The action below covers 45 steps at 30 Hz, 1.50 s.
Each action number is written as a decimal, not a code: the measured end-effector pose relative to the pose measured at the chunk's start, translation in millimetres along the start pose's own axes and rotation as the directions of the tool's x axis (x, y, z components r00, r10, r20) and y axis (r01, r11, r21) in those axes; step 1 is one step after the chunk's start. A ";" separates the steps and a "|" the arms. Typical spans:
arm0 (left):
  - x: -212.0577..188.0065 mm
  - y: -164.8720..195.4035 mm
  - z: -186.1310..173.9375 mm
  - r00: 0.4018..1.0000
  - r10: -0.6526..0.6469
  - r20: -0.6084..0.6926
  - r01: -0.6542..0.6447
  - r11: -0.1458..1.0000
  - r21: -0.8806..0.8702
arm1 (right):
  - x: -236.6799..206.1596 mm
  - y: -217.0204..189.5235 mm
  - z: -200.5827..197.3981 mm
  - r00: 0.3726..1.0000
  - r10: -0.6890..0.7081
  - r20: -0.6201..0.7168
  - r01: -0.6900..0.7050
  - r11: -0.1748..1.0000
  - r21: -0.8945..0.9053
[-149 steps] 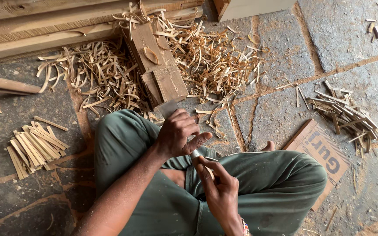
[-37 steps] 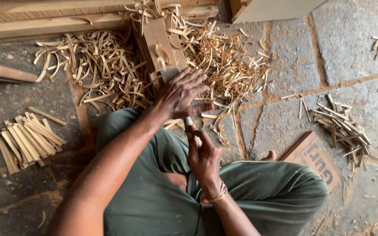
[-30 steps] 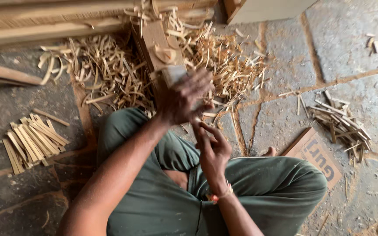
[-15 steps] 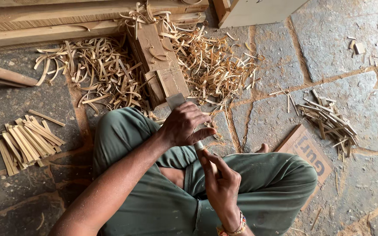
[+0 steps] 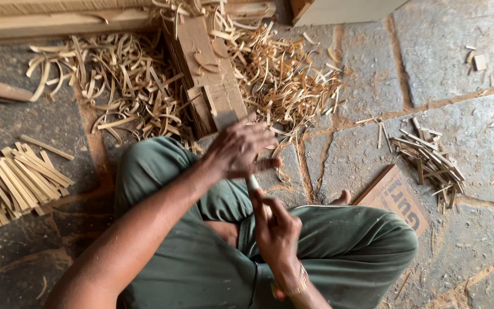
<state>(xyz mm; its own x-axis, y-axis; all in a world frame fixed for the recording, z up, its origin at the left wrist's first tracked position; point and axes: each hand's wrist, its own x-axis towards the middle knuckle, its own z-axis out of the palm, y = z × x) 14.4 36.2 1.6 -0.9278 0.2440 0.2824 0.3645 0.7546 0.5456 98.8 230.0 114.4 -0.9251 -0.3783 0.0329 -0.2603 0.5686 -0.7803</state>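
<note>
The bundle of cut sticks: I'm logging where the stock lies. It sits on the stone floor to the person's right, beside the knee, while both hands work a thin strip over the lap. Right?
Not quite. The head view shows the bundle of cut sticks on the stone floor to the person's left, not the right. The rest holds: both hands, left hand and right hand, work a thin strip over the lap.

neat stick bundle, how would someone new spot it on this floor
Start at the big heap of curly shavings by the wooden block. Go left and nearer, beyond the person's knee. The neat stick bundle lies there: straight and stacked side by side, not curled.
</note>
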 end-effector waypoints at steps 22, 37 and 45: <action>1.3 -40.2 -40.0 0.787 -0.085 -0.611 0.185 0.977 0.102 | 59.0 20.4 55.6 0.995 0.091 -0.036 -0.069 0.915 0.398; -10.2 -45.7 -43.8 0.410 -0.773 -0.485 0.852 0.514 -0.100 | 51.2 53.7 51.7 0.968 0.218 -0.125 -0.149 0.898 0.415; -13.4 -27.7 -69.1 0.381 -0.810 -0.446 0.855 0.493 -0.163 | 51.1 40.0 47.4 0.977 0.166 -0.132 -0.115 0.939 0.325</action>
<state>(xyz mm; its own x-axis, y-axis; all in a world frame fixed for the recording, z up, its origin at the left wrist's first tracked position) 22.3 -30.1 37.3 -0.6133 -0.7897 0.0182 -0.6005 0.4810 0.6388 54.3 198.8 55.2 -0.9838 -0.1788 -0.0143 -0.0481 0.3398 -0.9393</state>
